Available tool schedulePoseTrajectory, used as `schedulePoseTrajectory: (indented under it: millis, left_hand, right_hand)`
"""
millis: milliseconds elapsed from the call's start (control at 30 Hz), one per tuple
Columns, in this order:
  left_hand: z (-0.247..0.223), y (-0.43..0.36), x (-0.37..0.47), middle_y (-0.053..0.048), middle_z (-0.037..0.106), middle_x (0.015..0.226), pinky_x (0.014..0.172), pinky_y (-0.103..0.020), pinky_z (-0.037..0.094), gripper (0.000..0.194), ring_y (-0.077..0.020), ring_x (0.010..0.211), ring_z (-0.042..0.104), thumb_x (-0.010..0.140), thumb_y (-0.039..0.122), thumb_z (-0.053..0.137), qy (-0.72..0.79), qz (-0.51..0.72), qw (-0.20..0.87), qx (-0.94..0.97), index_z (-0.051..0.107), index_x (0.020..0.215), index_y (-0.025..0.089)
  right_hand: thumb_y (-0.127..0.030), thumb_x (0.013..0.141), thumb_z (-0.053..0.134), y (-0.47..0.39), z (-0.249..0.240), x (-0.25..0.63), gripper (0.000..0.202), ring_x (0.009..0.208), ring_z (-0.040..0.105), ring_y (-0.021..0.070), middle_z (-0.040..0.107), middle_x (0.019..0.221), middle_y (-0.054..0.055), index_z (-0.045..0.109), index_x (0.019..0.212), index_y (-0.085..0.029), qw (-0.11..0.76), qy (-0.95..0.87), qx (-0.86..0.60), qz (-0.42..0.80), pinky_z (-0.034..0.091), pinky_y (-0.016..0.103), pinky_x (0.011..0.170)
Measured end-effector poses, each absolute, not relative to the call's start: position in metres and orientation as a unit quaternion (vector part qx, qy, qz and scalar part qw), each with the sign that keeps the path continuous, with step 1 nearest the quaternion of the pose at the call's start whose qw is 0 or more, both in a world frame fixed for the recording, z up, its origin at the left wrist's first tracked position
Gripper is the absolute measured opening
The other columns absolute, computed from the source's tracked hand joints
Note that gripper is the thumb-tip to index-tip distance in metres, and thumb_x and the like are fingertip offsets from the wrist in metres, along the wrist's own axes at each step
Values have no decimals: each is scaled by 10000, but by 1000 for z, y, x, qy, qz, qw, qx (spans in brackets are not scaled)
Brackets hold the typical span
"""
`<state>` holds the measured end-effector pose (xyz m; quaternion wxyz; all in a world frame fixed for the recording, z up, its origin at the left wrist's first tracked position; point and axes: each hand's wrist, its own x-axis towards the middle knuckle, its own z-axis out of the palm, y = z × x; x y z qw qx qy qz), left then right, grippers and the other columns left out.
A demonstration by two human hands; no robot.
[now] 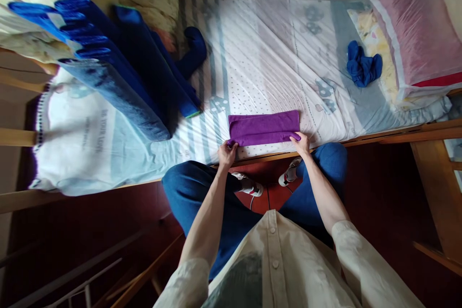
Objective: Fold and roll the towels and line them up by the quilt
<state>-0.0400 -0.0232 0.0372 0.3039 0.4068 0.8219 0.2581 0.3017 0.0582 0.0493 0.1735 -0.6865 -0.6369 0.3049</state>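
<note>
A purple cloth [265,125] lies on the bed near its front edge, longer from side to side, with its near edge folded or rolled into a narrow band. My left hand [227,154] pinches the cloth's near left corner between thumb and fingers. At the near right corner, my right hand [301,144] grips the other end of the same band. The far part of the cloth rests flat on the patterned sheet.
Folded blue cloths [133,67] are piled at the left of the bed [267,57]. A crumpled blue cloth [363,65] lies at the right beside a pink pillow [418,33]. A white pillow [75,130] is at the left end.
</note>
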Motion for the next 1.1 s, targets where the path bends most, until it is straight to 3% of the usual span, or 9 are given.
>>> schedulePoseTrajectory:
  millis: [133, 300, 567, 800, 1100]
  left_hand:
    - [37, -22, -46, -42, 656, 713, 714, -306, 502, 306, -238, 795, 650, 901, 445, 554, 820, 276, 311, 394, 678, 894, 165]
    - [33, -22, -55, -51, 612, 655, 749, -342, 507, 339, -265, 799, 652, 962, 456, 481, 845, 223, 289, 391, 599, 756, 214]
    - [38, -24, -49, -144, 750, 906, 875, -402, 517, 327, -338, 1009, 723, 1035, 436, 416, 858, 160, 279, 401, 645, 952, 218]
    - [48, -24, -46, -135, 766, 925, 859, -351, 514, 317, -321, 1031, 728, 1033, 436, 434, 868, 112, 275, 398, 645, 922, 227]
    - [49, -25, -44, -127, 728, 841, 825, -350, 512, 310, -318, 981, 713, 994, 429, 477, 863, 137, 264, 408, 601, 790, 232]
  right_hand:
    - [-355, 944, 643, 63, 46, 305, 340, 974, 725, 268, 805, 1073, 142, 762, 1153, -115, 201, -624, -694, 299, 558, 345, 917]
    - [-431, 989, 598, 63, 46, 308, 350, 909, 710, 272, 795, 994, 149, 760, 1047, -126, 130, -604, -736, 277, 544, 330, 843]
    - [-467, 1062, 523, 57, 58, 302, 403, 1078, 711, 293, 772, 1153, 158, 724, 1221, -156, 31, -581, -775, 247, 516, 333, 917]
    - [-444, 1061, 543, 55, 70, 297, 391, 1139, 693, 311, 764, 1195, 166, 725, 1254, -158, 30, -574, -777, 257, 508, 346, 928]
    - [-454, 1035, 559, 59, 68, 298, 365, 1082, 694, 301, 768, 1152, 162, 752, 1148, -165, 18, -559, -780, 281, 519, 353, 893]
